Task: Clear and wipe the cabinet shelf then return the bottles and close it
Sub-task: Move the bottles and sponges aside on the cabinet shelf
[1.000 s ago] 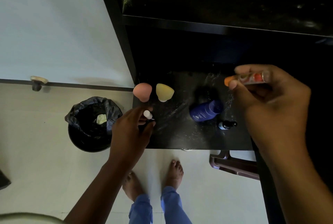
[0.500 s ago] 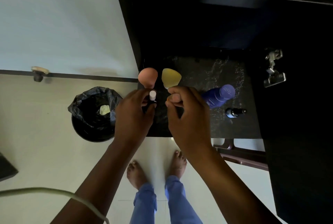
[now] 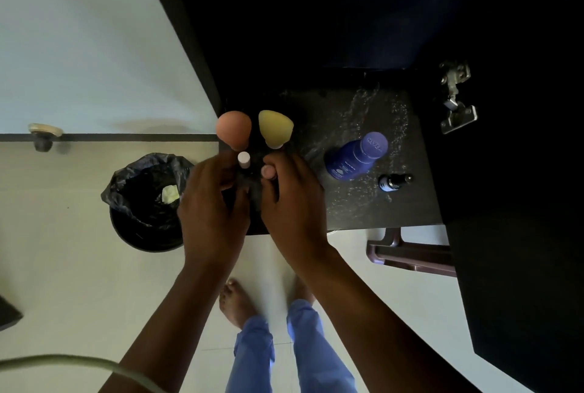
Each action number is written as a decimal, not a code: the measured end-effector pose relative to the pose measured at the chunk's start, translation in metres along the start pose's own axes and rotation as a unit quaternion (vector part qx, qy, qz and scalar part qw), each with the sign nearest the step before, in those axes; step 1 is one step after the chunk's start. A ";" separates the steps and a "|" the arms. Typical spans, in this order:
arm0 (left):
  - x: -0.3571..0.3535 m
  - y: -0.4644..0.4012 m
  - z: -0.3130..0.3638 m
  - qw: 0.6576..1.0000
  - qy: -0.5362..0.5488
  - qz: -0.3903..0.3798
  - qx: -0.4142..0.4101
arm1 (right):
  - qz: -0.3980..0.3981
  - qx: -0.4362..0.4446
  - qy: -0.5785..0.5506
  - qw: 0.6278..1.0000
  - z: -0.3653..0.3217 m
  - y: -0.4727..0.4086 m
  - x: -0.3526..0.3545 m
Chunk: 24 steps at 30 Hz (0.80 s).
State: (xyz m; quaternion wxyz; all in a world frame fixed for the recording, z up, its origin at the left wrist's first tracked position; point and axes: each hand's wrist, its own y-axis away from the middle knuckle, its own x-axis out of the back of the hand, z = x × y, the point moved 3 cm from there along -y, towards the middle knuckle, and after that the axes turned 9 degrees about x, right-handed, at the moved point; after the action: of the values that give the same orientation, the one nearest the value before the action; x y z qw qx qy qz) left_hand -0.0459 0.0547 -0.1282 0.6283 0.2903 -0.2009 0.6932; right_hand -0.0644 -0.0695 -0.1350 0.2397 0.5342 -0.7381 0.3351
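Head view | left hand (image 3: pixel 211 206) grips white-capped tube (image 3: pixel 244 159) | right hand (image 3: pixel 292 203) curled, contents hidden | shelf (image 3: pixel 357 203) dark

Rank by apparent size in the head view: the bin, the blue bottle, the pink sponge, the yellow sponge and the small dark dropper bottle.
1. bin
2. blue bottle
3. pink sponge and yellow sponge, too alike to separate
4. dropper bottle
The bin stands lower, on the floor, so it looks smaller than it is.

A black-lined bin (image 3: pixel 148 203) with a pale scrap inside stands on the floor, a brown chair (image 3: pixel 410 253) nearby.
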 end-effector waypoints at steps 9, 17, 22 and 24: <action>0.004 0.078 -0.021 0.995 0.010 0.009 0.103 | -0.053 -0.053 -0.031 0.997 0.000 0.026 0.017; -0.028 0.098 0.021 0.991 0.019 -0.121 -0.061 | 0.052 -0.159 -0.043 0.985 0.048 0.090 0.074; -0.067 0.089 0.051 0.986 0.063 -0.131 -0.084 | 0.166 -0.302 -0.118 0.931 0.074 0.086 0.092; -0.078 0.080 0.062 0.986 0.084 -0.122 -0.074 | 0.193 -0.307 -0.129 0.923 0.078 0.076 0.094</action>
State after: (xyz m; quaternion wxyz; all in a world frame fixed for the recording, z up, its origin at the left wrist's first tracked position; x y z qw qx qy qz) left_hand -0.1127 -0.0545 -0.1263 0.7430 0.2059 -0.1614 0.6161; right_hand -0.1659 -0.1715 -0.1383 0.2253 0.3201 -0.9183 0.0598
